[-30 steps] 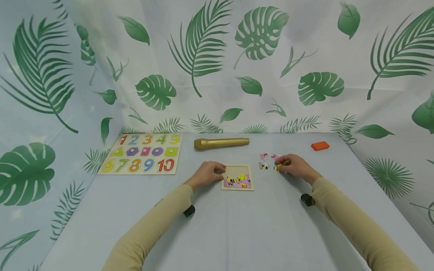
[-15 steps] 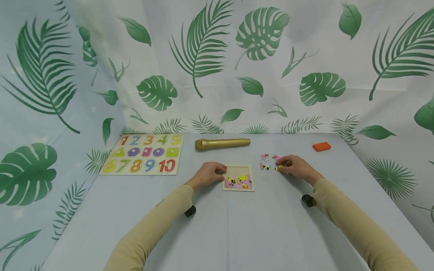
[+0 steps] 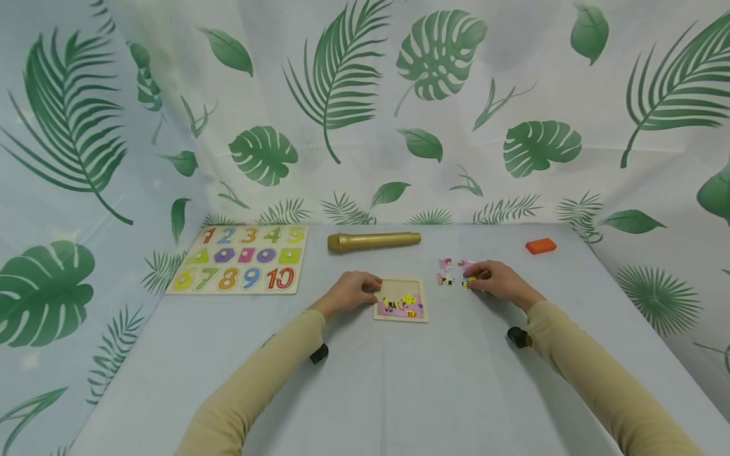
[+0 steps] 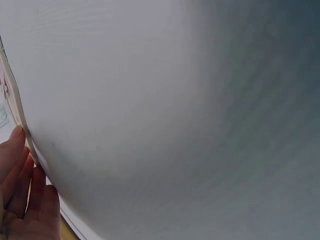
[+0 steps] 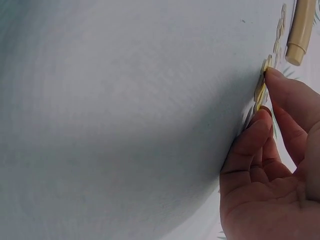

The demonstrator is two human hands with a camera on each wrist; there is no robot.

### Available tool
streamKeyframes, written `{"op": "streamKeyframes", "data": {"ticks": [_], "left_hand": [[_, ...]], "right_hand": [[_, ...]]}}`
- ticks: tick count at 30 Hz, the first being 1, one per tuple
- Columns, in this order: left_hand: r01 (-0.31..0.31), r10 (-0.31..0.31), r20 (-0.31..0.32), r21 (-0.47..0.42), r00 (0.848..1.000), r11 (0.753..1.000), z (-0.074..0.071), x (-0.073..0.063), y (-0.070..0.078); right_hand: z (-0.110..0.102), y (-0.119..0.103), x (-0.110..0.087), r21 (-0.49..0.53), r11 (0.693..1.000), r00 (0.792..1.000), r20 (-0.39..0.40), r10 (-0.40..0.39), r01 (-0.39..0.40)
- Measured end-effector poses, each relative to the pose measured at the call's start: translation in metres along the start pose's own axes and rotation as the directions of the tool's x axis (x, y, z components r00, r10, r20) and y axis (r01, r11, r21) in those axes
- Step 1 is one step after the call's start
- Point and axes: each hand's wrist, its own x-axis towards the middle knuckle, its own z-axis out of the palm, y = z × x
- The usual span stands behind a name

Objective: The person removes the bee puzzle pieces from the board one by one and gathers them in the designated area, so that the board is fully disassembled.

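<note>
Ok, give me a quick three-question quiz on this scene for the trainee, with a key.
1. True or false: in the head view, the long gold microphone lies nearer the camera than the square pale wooden puzzle frame.
2. Which does the left grip touch?
A) the small rectangular orange block
B) the puzzle frame
C) the flat pale board of coloured numbers
3. Fill in "near" or "far": the bare part inside the puzzle frame is on its ___ side.

Key: 1. False, it lies farther away. 2. B. 3. Far.

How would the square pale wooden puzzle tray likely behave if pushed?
The tray probably slides rather than tips, lying low and flat. Straight-edged wood suggests stiffness. Flat pink and yellow pieces inside could shift into its bare area.
</note>
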Motion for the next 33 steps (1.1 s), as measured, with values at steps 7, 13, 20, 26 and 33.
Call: {"op": "streamKeyframes", "data": {"ticks": [7, 13, 20, 26, 33], "left_hand": [[0.002, -0.002, -0.006, -0.016, 1.0, 1.0, 0.0, 0.0, -0.002], [0.0, 0.0, -0.016, -0.004, 1.0, 1.0, 0.0, 0.001, -0.003], [0.009, -0.009, -0.019, 0.012, 1.0, 1.0, 0.0, 0.002, -0.001], [0.063, -0.063, -0.003, 0.012, 0.998, 0.998, 0.0, 0.001, 0.001], [0.083, -0.083, 0.004, 0.018, 0.997, 0.996, 0.001, 0.001, 0.003]], "right_hand": [[0.0, -0.003, -0.002, 0.012, 1.0, 1.0, -0.001, -0.007, 0.007], [-0.001, -0.004, -0.003, 0.012, 1.0, 1.0, -0.002, -0.022, 0.022], [0.01, -0.027, -0.002, 0.032, 0.998, 0.996, -0.076, 0.047, -0.045], [0.033, -0.067, -0.001, 0.102, 0.995, 0.997, -0.079, 0.016, -0.007], [0.059, -0.099, -0.001, 0.118, 0.992, 0.999, -0.02, -0.044, 0.046]]}}
